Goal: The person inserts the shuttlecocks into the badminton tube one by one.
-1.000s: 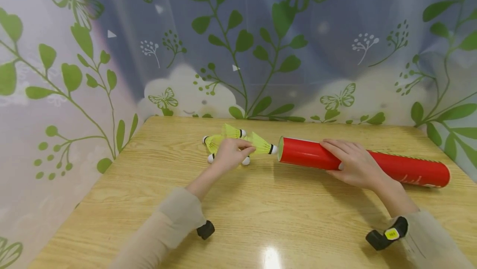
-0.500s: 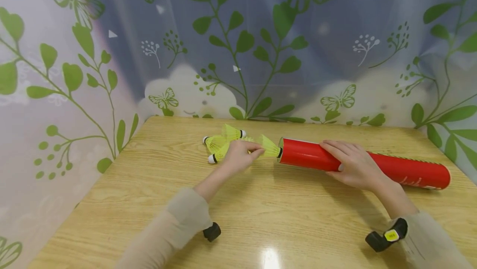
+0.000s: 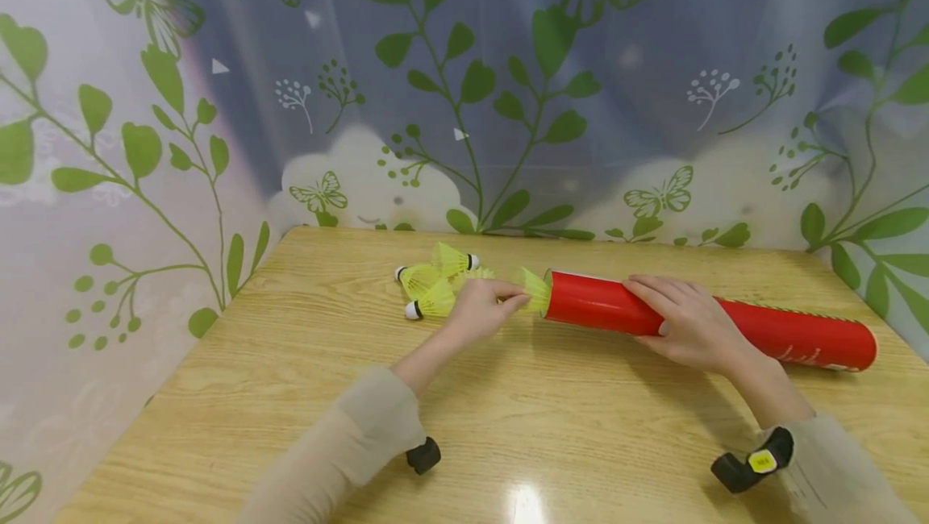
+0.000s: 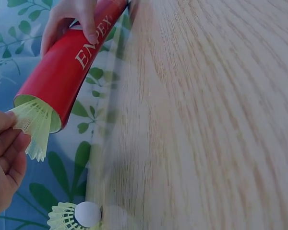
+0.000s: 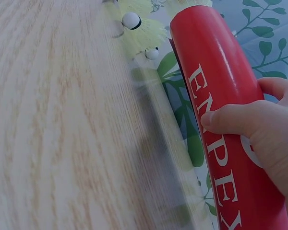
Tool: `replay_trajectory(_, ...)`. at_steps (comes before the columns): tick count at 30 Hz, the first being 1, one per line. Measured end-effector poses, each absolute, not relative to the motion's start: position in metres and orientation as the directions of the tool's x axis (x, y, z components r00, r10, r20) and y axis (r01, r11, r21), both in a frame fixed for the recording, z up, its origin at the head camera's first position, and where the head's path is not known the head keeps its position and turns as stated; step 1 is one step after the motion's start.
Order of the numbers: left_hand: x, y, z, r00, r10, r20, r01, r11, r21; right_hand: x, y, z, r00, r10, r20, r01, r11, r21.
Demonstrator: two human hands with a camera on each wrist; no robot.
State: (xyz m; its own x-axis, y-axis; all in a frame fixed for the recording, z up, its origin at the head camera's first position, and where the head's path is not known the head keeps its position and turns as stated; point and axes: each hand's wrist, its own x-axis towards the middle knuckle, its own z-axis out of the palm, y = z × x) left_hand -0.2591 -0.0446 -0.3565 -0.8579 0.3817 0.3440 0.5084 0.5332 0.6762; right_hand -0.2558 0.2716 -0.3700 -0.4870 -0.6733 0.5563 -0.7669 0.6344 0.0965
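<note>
At a wooden table point(image 3: 581, 427), a person's left hand point(image 3: 482, 308) pinches the skirt of 1 yellow shuttlecock point(image 3: 535, 292) between thumb and fingers at the mouth of a red tube point(image 3: 598, 299). From the left wrist we see the shuttlecock's narrow end inside the tube, past its pale green inner wall point(image 4: 56, 122), while the flared skirt juts out toward the hand. The tube's depths are hidden from us, so we cannot tell what else it holds. The right hand point(image 3: 685, 322) grips the tube near its middle, thumb over part of the white "EMPEX" lettering point(image 5: 217, 152). Left of the mouth, we count 3 more shuttlecocks point(image 3: 434, 301) bunched on the wood, white bases pointing different ways, and at least 1 other point(image 3: 475, 275) partly hidden behind the left hand. Beige sleeves point(image 3: 363, 427) cover the arms, and a leaf-and-butterfly cloth point(image 3: 653, 64) hangs behind the table.
</note>
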Motion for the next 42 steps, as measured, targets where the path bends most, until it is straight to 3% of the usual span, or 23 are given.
replay_trajectory(11, -0.261, -0.033, -0.360, -0.847, 0.401, 0.349, 0.522, 0.504, 0.688, -0.254, 0.269, -0.370, -0.498, -0.664, 0.558, -0.748, 0.655, 0.110)
replay_trajectory(25, -0.262, -0.026, -0.363, -0.901, 0.340, 0.270, 0.413, 0.482, 0.773, -0.255, 0.273, -0.371, -0.482, -0.669, 0.567, -0.764, 0.637, 0.101)
replay_trajectory(42, -0.259, -0.021, -0.358, -0.868, 0.287, 0.404, 0.496, 0.476, 0.726, -0.255, 0.276, -0.370, -0.480, -0.660, 0.578, -0.763, 0.639, 0.096)
